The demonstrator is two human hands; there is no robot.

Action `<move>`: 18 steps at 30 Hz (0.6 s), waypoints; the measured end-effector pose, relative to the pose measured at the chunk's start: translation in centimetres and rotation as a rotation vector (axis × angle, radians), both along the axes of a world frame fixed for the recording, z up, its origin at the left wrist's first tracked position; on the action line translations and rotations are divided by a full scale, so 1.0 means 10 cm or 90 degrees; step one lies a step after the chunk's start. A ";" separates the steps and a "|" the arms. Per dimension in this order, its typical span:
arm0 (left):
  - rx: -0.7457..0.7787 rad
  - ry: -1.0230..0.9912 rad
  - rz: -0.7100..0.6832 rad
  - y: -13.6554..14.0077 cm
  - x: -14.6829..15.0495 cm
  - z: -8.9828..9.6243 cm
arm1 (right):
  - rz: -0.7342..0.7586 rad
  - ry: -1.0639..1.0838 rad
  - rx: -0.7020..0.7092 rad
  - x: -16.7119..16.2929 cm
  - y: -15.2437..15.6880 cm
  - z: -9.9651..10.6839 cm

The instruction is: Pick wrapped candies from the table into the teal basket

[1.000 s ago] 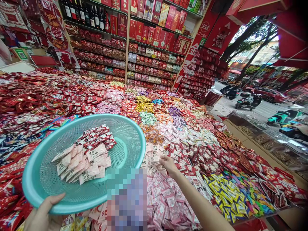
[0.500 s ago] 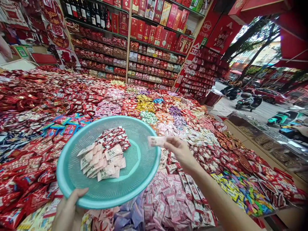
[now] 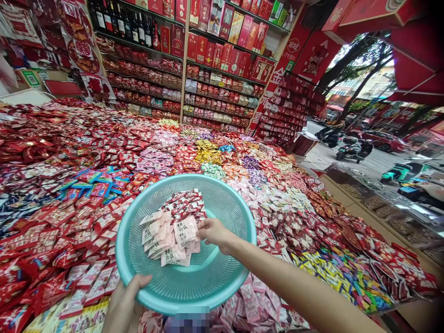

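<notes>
My left hand (image 3: 129, 296) grips the near left rim of a round turquoise plastic basket (image 3: 185, 296), thumb over the edge and the other fingers hidden below. Inside the basket, my right hand (image 3: 215, 235) pinches the edge of a pale pink candy packet (image 3: 185, 231) with dark lettering. That packet is over a heap of matching pale pink packets (image 3: 156, 233). Behind them lies a bundle of dark red and white packets (image 3: 185, 203). The basket is held above the loose sweets, tilted slightly towards me.
Heaped wrapped sweets (image 3: 114, 134) spread all around the basket. Shelves with red boxes (image 3: 217, 53) and wine bottles (image 3: 126, 23) stand behind. Bins of brown goods (image 3: 373, 203) line the right side. Parked scooters (image 3: 354, 149) are on the street beyond.
My right hand has moved left with the pale packet, from over the basket's right rim to the pile inside. My left hand and the basket have shifted right and slightly down.
</notes>
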State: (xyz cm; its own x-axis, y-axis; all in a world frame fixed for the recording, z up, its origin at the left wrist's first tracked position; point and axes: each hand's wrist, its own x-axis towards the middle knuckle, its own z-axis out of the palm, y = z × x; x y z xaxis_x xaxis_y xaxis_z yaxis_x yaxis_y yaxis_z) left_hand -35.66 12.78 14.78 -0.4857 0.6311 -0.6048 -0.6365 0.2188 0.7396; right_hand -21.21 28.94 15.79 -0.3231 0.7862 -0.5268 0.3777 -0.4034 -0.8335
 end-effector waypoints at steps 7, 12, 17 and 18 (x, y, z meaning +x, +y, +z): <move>0.006 0.011 -0.011 -0.01 -0.03 -0.09 | -0.035 0.018 -0.035 0.00 0.06 -0.06; 0.004 0.017 -0.012 -0.01 -0.03 -0.08 | -0.046 0.016 -0.030 -0.02 0.08 -0.06; 0.006 0.008 -0.007 0.00 0.00 0.01 | -0.044 0.011 -0.019 -0.09 0.06 -0.11; 0.004 0.005 -0.004 0.00 -0.01 0.01 | -0.039 0.015 -0.015 -0.10 0.06 -0.12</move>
